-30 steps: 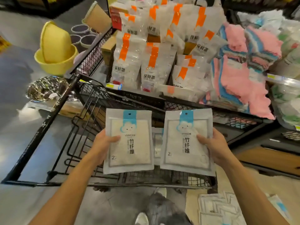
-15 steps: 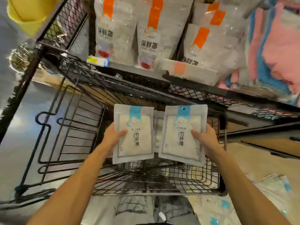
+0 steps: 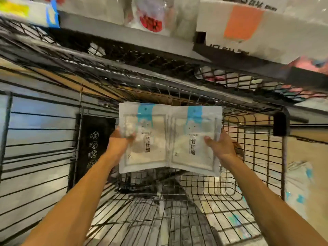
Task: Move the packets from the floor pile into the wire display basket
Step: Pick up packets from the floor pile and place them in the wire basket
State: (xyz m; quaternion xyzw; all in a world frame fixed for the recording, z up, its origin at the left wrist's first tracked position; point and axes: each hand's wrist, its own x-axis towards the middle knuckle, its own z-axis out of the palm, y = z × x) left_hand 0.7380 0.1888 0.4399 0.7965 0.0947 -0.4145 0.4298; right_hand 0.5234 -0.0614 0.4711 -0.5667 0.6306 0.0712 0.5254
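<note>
1. Two packets are up in the hands, side by side, inner edges touching or slightly overlapping. The left packet [image 3: 145,139] and the right packet [image 3: 193,139] are both white with a blue tab on top and black lettering down the front.
2. The left hand [image 3: 118,145] grips the left packet by its left edge, thumb over the front. The right hand [image 3: 221,146] grips the right packet by its right edge the same way.
3. Both packets are held upright above the wire display basket [image 3: 248,174], toward its far side, not resting on the mesh floor.
4. More packets lie on the floor [image 3: 300,181] off to the right, outside the basket. It's too blurry there to count them.
5. A black wire shelf [image 3: 159,68] runs right over the far edge, carrying a white box with an orange patch [image 3: 245,23] and clear bags.
6. A black sign panel [image 3: 94,148] stands left of the packets.
</note>
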